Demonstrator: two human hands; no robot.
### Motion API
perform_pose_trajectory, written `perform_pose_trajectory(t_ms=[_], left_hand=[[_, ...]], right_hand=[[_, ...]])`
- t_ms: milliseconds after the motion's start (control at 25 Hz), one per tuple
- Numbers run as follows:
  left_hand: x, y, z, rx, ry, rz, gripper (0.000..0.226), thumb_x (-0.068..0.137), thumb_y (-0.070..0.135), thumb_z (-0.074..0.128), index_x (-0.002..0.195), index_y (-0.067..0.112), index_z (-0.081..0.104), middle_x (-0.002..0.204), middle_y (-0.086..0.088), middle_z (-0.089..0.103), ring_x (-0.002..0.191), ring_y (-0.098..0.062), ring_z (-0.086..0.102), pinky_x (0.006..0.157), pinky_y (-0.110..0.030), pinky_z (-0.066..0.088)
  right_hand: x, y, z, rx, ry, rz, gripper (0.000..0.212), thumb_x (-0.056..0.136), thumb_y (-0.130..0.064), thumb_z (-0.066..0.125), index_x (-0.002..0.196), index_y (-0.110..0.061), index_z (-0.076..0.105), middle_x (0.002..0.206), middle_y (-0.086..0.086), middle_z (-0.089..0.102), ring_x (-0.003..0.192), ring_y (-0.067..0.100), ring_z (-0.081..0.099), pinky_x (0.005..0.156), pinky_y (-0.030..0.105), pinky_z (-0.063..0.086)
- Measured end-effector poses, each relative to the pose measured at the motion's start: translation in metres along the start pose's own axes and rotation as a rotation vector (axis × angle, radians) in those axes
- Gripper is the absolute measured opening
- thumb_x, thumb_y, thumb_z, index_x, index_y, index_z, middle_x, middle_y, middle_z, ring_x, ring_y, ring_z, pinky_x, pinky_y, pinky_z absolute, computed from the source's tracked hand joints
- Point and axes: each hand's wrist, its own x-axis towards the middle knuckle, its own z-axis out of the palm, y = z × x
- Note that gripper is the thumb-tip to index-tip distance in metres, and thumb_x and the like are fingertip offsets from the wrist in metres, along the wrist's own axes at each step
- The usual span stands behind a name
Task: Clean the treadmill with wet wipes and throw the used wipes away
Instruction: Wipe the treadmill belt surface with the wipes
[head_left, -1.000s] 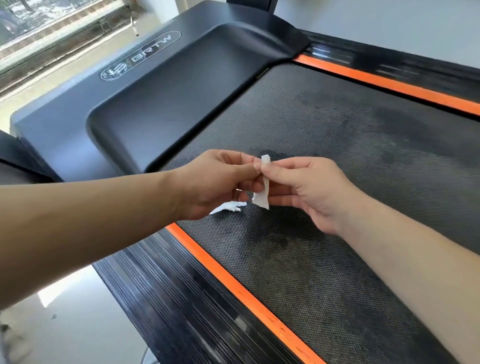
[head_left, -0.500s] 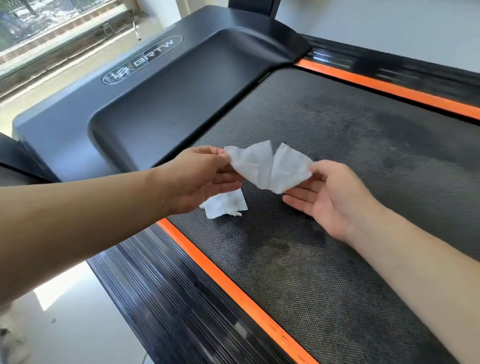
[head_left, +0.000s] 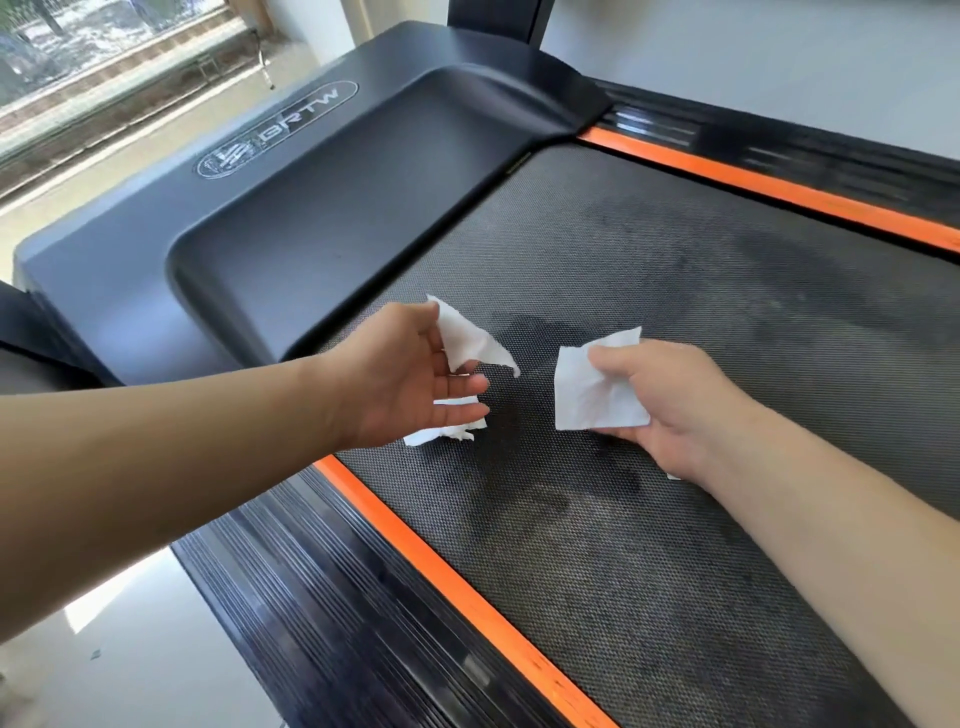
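Treadmill (head_left: 130, 270): fills most of the view; its near end and right side are cut off by the frame
Belt (head_left: 675, 545): dark dotted surface with darker smudged patches around and beyond the hands
Cover (head_left: 363, 218): dark moulded hood at the far end of the belt, with a logo reading BRTW; an upright post behind it is cut off at the top edge
Side rail (head_left: 337, 623): ribbed black strip along the left of the belt; the far one on the right is blurred
Orange strips (head_left: 452, 587): one on each side, between belt and rail
Floor (head_left: 130, 665): pale and glossy, left of the treadmill
Window (head_left: 104, 62): top left corner, the view outside too blurred to make out
Left hand (head_left: 410, 379): above the belt's left edge, thumb and forefinger pinching the left wipe (head_left: 470, 340), other fingers straight; the forearm is cut off at the frame's edge
Right hand (head_left: 675, 400): just right of it, apart, thumb on top and fingers beneath gripping the right wipe (head_left: 592, 389), held flat
Crumpled wipe (head_left: 447, 431): lying on the belt, mostly hidden under the left hand's fingers
White scrap (head_left: 674, 476): peeking out below the right wrist, too small to tell what it is
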Motion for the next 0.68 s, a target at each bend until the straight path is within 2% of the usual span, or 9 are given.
perform_pose_trajectory(t_ms=[80,200,280,360,400,440,520,600,680], left_hand=[[0.004,-0.003,0.002,0.065,-0.025,0.006,0.047,0.101,0.056,0.047,0.098,0.012,0.062,0.088,-0.009,0.062,0.077,-0.024,0.063,0.078,-0.045,0.059],[0.014,-0.012,0.001,0.369,0.086,0.100,0.023,0.095,0.033,0.071,0.100,0.011,0.065,0.078,-0.005,0.061,0.064,-0.018,0.061,0.070,-0.035,0.056],[0.021,-0.008,-0.004,0.491,0.203,0.196,0.012,0.093,0.020,0.072,0.097,0.011,0.066,0.069,-0.004,0.060,0.055,-0.015,0.059,0.056,-0.030,0.050],[0.032,0.013,-0.009,0.514,0.343,0.347,0.004,0.091,0.020,0.070,0.090,0.016,0.071,0.070,-0.005,0.063,0.053,-0.015,0.056,0.051,-0.026,0.043],[0.039,0.026,-0.012,0.550,0.433,0.464,0.009,0.090,0.025,0.068,0.085,0.020,0.072,0.071,-0.003,0.064,0.055,-0.016,0.055,0.052,-0.025,0.042],[0.046,0.036,-0.017,0.676,0.523,0.603,0.015,0.091,0.031,0.064,0.081,0.024,0.073,0.073,0.001,0.062,0.060,-0.018,0.055,0.055,-0.025,0.042],[0.056,0.041,-0.026,1.276,0.665,0.865,0.023,0.094,0.042,0.054,0.088,0.033,0.075,0.094,0.002,0.061,0.086,-0.025,0.058,0.074,-0.034,0.048],[0.060,0.020,-0.028,1.846,0.601,0.785,0.036,0.099,0.048,0.042,0.121,0.037,0.068,0.144,-0.006,0.045,0.130,-0.037,0.042,0.105,-0.049,0.037],[0.062,0.000,-0.027,1.988,0.472,0.533,0.052,0.102,0.054,0.029,0.149,0.036,0.042,0.170,-0.005,0.000,0.154,-0.037,-0.002,0.123,-0.058,0.003]], right_hand=[[-0.004,0.003,0.006,0.011,-0.055,0.046,0.017,0.094,-0.008,0.068,0.111,-0.008,0.070,0.101,0.010,0.079,0.094,0.028,0.076,0.085,0.053,0.061],[-0.004,0.004,0.015,0.021,-0.028,0.060,0.009,0.095,-0.008,0.063,0.101,-0.011,0.070,0.097,0.007,0.078,0.092,0.025,0.075,0.084,0.048,0.061],[-0.002,-0.006,0.013,-0.054,0.092,-0.121,0.023,0.095,-0.008,0.059,0.075,-0.017,0.065,0.075,-0.008,0.070,0.076,0.012,0.067,0.071,0.031,0.057],[0.000,-0.022,0.008,-0.367,0.240,-0.507,0.037,0.099,-0.016,0.054,0.063,-0.023,0.061,0.063,-0.021,0.056,0.063,-0.006,0.052,0.061,0.023,0.040],[0.002,-0.026,0.007,-0.583,0.268,-0.686,0.033,0.102,-0.023,0.049,0.077,-0.029,0.070,0.079,-0.025,0.063,0.077,-0.013,0.055,0.071,0.019,0.041],[0.008,-0.025,0.007,-0.852,0.266,-0.799,0.030,0.105,-0.028,0.042,0.111,-0.031,0.072,0.114,-0.024,0.064,0.107,-0.012,0.055,0.093,0.016,0.041],[0.028,-0.011,0.010,-1.394,0.165,-0.789,0.052,0.106,-0.036,0.029,0.153,-0.017,0.038,0.163,-0.001,0.032,0.151,0.016,0.027,0.125,0.039,0.021],[0.038,0.011,0.017,-1.610,0.017,-0.594,0.066,0.104,-0.049,0.022,0.159,-0.012,0.021,0.170,0.009,0.012,0.156,0.026,0.009,0.126,0.049,0.013],[0.041,0.024,0.016,-1.651,-0.004,-0.569,0.077,0.098,-0.060,0.013,0.159,-0.014,0.024,0.170,0.010,0.010,0.157,0.026,0.007,0.126,0.048,0.013]])
